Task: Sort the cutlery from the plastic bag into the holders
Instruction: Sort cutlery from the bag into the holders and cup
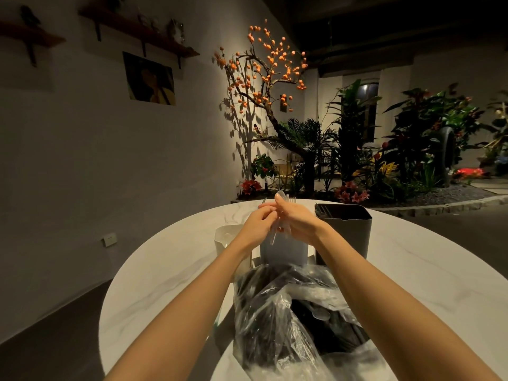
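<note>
Both hands meet above the holders, around a bunch of clear plastic cutlery [283,200]: a spoon bowl, fork tines and a knife tip stick up past the fingers. My right hand [295,220] grips the bunch from the right. My left hand [258,225] pinches its handles from the left. Below them stand three holders: a white one [228,239] at left, a pale blue one [284,250] in the middle, a dark grey one [346,229] at right with dark cutlery inside. A clear plastic bag [291,317] of dark cutlery lies near me.
Everything rests on a round white marble table [170,270]. Behind it are a wall, a tree with orange fruit [264,78] and a bed of plants. The floor drops away on both sides of the table.
</note>
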`<state>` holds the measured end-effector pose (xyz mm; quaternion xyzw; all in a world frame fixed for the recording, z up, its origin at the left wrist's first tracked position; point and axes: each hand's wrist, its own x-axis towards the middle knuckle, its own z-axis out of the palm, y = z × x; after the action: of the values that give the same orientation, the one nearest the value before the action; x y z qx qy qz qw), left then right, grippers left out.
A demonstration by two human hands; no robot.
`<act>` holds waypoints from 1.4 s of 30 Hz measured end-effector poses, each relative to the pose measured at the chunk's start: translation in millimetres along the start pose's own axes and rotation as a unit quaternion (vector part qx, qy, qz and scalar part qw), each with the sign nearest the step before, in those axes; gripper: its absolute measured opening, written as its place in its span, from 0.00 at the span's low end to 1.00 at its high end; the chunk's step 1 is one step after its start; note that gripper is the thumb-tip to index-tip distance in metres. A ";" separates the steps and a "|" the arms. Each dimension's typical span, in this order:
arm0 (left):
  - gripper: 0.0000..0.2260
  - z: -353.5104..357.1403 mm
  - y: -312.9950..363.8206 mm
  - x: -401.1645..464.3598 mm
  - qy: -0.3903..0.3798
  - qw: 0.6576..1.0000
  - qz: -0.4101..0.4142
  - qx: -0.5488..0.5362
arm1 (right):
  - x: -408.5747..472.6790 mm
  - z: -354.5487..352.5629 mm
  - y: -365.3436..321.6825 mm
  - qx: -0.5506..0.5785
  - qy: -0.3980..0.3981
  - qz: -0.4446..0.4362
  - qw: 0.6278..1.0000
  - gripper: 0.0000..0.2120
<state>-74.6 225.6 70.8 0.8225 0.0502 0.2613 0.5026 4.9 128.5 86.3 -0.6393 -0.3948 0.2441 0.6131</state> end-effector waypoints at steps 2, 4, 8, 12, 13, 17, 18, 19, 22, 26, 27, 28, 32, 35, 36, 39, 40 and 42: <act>0.11 -2.9 0.4 -1.6 0.019 1.000 0.006 -0.018 | -0.8 2.2 -0.2 -0.001 -0.007 0.005 1.000 0.25; 0.12 -5.1 1.5 -2.3 0.031 0.999 0.005 -0.022 | -3.1 5.1 -1.1 -0.002 -0.014 0.006 1.000 0.25; 0.12 -6.2 2.2 -3.5 0.030 0.999 -0.001 -0.037 | -9.5 12.2 -4.2 0.008 -0.014 -0.001 1.000 0.24; 0.12 -7.6 2.4 -5.3 0.062 0.996 -0.023 -0.057 | -11.4 13.4 -2.7 0.003 0.001 -0.009 1.000 0.28; 0.14 -8.8 1.5 -4.8 0.066 0.996 -0.031 -0.051 | -10.8 14.5 -2.9 -0.002 0.026 -0.011 1.000 0.29; 0.11 -10.5 0.7 -6.2 0.055 0.992 -0.095 -0.062 | -4.6 20.7 -5.8 -0.059 0.251 -0.047 0.965 0.30; 0.10 -10.1 1.5 -7.0 0.050 0.991 -0.109 -0.065 | -3.0 20.9 -5.6 -0.094 0.291 -0.065 0.950 0.29; 0.10 -9.9 1.3 -7.1 0.046 0.990 -0.115 -0.062 | -2.1 20.5 -5.3 -0.115 0.313 -0.077 0.940 0.29; 0.09 -7.7 1.1 -8.2 0.047 0.990 -0.121 -0.051 | 0.0 20.0 -4.7 -0.067 0.289 -0.102 0.950 0.28; 0.12 -7.6 3.7 -9.3 0.060 0.988 -0.128 -0.059 | -3.9 21.6 -4.8 -0.003 0.236 -0.142 0.961 0.23; 0.13 -8.2 4.5 -8.5 0.063 0.986 -0.134 -0.071 | -5.4 21.5 -3.6 0.005 0.225 -0.152 0.962 0.19; 0.13 -8.7 6.0 -8.1 0.065 0.984 -0.141 -0.086 | -7.9 22.0 -4.1 0.013 0.212 -0.152 0.965 0.14; 0.16 -11.7 12.4 -9.3 0.083 0.971 -0.163 -0.156 | -11.3 24.2 -4.1 0.030 0.152 -0.132 0.979 0.09; 0.24 -13.7 12.4 -8.3 0.087 0.959 -0.166 -0.215 | -9.3 28.1 -1.0 -0.020 0.137 -0.117 0.983 0.11; 0.26 -13.9 11.1 -7.3 0.088 0.957 -0.166 -0.219 | -8.0 29.8 0.9 -0.042 0.137 -0.120 0.982 0.11; 0.25 -13.8 10.4 -7.3 0.101 0.960 -0.159 -0.208 | -5.3 35.2 5.7 -0.087 0.133 -0.130 0.979 0.09; 0.24 -14.0 10.4 -8.2 0.104 0.963 -0.154 -0.193 | -4.8 36.5 6.1 -0.092 0.128 -0.128 0.979 0.08; 0.24 -14.3 6.6 -8.4 0.104 0.973 -0.143 -0.147 | -3.3 38.1 5.6 -0.090 0.108 -0.113 0.984 0.04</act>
<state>-89.9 230.9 78.4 0.6921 0.1803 0.2754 0.6424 -26.1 148.8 75.3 -0.6657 -0.4161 0.0659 0.6159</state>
